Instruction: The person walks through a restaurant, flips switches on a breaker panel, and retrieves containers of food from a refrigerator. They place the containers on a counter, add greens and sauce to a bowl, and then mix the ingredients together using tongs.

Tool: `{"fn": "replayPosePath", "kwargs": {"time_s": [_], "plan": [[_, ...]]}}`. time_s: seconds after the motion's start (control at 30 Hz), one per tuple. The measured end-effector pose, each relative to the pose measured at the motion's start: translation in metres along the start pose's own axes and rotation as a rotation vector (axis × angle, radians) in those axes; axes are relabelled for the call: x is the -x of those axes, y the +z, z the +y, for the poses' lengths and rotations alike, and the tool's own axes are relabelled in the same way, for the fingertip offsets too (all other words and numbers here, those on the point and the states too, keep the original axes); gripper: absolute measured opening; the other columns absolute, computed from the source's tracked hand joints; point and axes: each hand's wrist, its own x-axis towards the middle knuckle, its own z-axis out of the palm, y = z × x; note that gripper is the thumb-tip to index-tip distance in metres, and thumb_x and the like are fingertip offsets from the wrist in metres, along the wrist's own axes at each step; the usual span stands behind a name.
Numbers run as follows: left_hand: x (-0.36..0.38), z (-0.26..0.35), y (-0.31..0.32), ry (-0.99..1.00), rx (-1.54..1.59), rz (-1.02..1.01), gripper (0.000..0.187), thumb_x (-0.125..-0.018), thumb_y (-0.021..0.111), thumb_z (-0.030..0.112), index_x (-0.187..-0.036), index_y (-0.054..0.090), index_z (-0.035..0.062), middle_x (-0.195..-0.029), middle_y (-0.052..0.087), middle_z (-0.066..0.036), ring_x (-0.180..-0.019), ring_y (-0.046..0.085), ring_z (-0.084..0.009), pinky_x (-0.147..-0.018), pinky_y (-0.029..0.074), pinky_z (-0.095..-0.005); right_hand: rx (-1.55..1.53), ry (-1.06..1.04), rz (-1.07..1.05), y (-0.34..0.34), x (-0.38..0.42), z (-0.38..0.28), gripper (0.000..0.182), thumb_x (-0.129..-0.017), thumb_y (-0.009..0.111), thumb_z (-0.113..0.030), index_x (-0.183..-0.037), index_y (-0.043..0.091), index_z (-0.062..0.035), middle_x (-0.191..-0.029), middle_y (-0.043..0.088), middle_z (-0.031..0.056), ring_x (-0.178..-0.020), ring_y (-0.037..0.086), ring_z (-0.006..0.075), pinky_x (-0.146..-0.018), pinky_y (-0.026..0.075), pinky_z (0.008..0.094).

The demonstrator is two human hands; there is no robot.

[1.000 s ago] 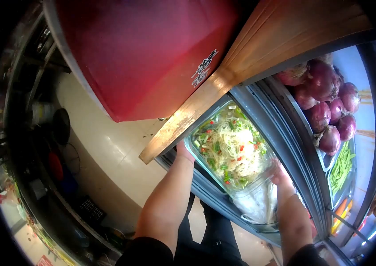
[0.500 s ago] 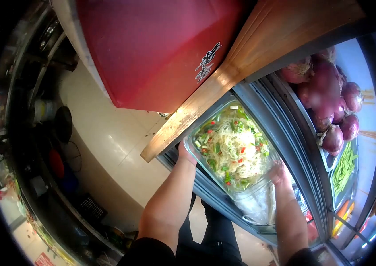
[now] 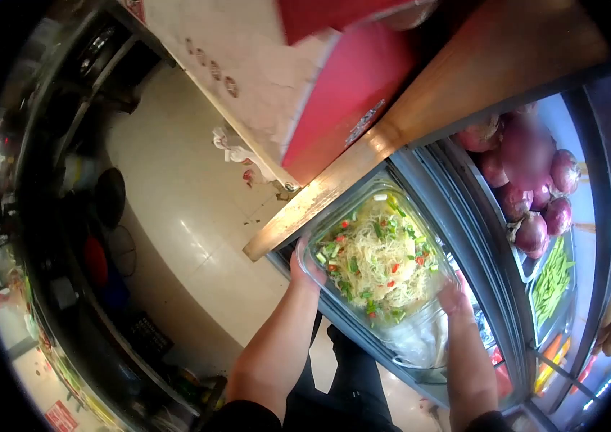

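A clear glass dish [image 3: 424, 216] full of pale vermicelli noodles [image 3: 385, 252], with chopped green and red pieces mixed in, is held level over an opening in a dark-framed counter. Wrapped round its left side is my left hand [image 3: 305, 266], fingers mostly hidden by the glass and counter. My right hand [image 3: 453, 295] grips the opposite side near the lower right corner. Beneath the dish's near end, a crumpled clear plastic bag [image 3: 421, 345] shows inside the counter.
Red onions [image 3: 532, 234] fill a tray at right, above green beans [image 3: 554, 281]. Grey sliding rails [image 3: 449, 187] run beside the dish. A wooden ledge [image 3: 320, 194] and a red-and-white box [image 3: 349, 93] stand ahead. Dark shelving [image 3: 53, 237] lines the left beyond the tiled floor.
The view has shifted, showing more of the box's pale side. Both hands still hold the dish, which sits slightly lower in view.
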Motion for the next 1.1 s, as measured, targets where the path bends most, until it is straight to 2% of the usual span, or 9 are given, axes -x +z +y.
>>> {"fn": "replayPosePath", "kwargs": {"time_s": [0.17,0.23,0.43,0.5,0.53,0.57,0.7,0.9,1.1], "plan": [[0.012,0.000,-0.014,0.060,0.053,-0.008,0.038,-0.093,0.049,0.026,-0.121,0.053,0.0010,-0.115,0.059,-0.014,-0.101,0.059,-0.0269,-0.087,0.049,-0.0386,-0.300,0.236,-0.271,0.016,0.011,-0.005,0.042,-0.092,0.048,-0.042,-0.093,0.066,-0.0043,-0.088,0.068,0.0094,-0.080,0.064,0.0229,-0.073,0.053,0.0337],[0.042,0.010,-0.014,0.124,0.011,0.061,0.039,-0.092,0.050,0.026,-0.121,0.053,0.0014,-0.115,0.059,-0.015,-0.101,0.059,-0.0270,-0.087,0.049,-0.0387,-0.208,0.053,0.198,0.050,0.030,0.017,0.031,-0.094,0.046,-0.030,-0.105,0.060,-0.0045,-0.085,0.064,0.0077,-0.072,0.062,0.0183,-0.063,0.053,0.0290],[0.098,0.023,0.000,0.139,0.055,0.051,0.041,-0.090,0.051,0.027,-0.122,0.053,0.0015,-0.114,0.059,-0.016,-0.101,0.059,-0.0274,-0.086,0.050,-0.0392,-0.047,-0.009,0.194,0.062,0.073,0.019,0.034,-0.094,0.046,-0.034,-0.106,0.058,-0.0047,-0.093,0.063,0.0089,-0.081,0.061,0.0206,-0.066,0.053,0.0311],[0.103,0.025,-0.001,0.128,0.041,0.060,0.041,-0.090,0.051,0.027,-0.122,0.052,0.0013,-0.115,0.059,-0.016,-0.101,0.059,-0.0277,-0.086,0.050,-0.0395,0.095,0.021,0.155,0.065,0.083,0.016,0.042,-0.092,0.045,-0.039,-0.111,0.056,-0.0028,-0.105,0.062,0.0132,-0.097,0.059,0.0272,-0.088,0.049,0.0382],[0.106,0.024,-0.011,0.105,0.060,0.060,0.040,-0.090,0.052,0.026,-0.122,0.053,0.0028,-0.118,0.058,-0.014,-0.105,0.058,-0.0280,-0.090,0.048,-0.0407,0.211,0.001,0.213,0.068,0.093,0.019,0.042,-0.089,0.050,-0.044,-0.108,0.056,-0.0063,-0.089,0.057,0.0067,-0.073,0.055,0.0208,-0.058,0.047,0.0290],[0.115,0.022,-0.016,0.088,0.078,0.066,0.038,-0.091,0.053,0.025,-0.123,0.053,0.0043,-0.121,0.058,-0.013,-0.110,0.057,-0.0283,-0.095,0.045,-0.0419,0.219,0.008,0.200,0.076,0.106,0.021,0.042,-0.089,0.050,-0.044,-0.108,0.056,-0.0063,-0.089,0.057,0.0067,-0.073,0.055,0.0208,-0.058,0.047,0.0290],[0.182,0.028,0.014,0.053,0.194,0.083,0.032,-0.091,0.054,0.024,-0.118,0.054,0.0057,-0.117,0.059,-0.013,-0.108,0.057,-0.0289,-0.092,0.047,-0.0434,0.206,0.120,0.219,0.083,0.149,0.013,0.046,-0.087,0.052,-0.046,-0.110,0.056,-0.0063,-0.093,0.059,0.0085,-0.079,0.056,0.0229,-0.062,0.047,0.0328],[0.264,0.017,0.027,0.136,0.239,0.158,0.035,-0.093,0.050,0.023,-0.122,0.052,0.0043,-0.122,0.057,-0.013,-0.110,0.056,-0.0294,-0.095,0.046,-0.0449,0.349,0.223,0.067,0.114,0.208,-0.013,0.051,-0.086,0.055,-0.044,-0.118,0.054,-0.0041,-0.112,0.056,0.0143,-0.099,0.055,0.0321,-0.088,0.045,0.0423],[0.376,0.016,0.068,0.273,0.331,-0.012,0.041,-0.095,0.043,0.027,-0.126,0.050,0.0002,-0.126,0.055,-0.016,-0.111,0.056,-0.0304,-0.097,0.045,-0.0441,0.486,0.261,0.026,0.210,0.280,-0.056,0.039,-0.090,0.053,-0.033,-0.114,0.054,-0.0029,-0.109,0.058,0.0140,-0.095,0.057,0.0292,-0.085,0.047,0.0378]]}}
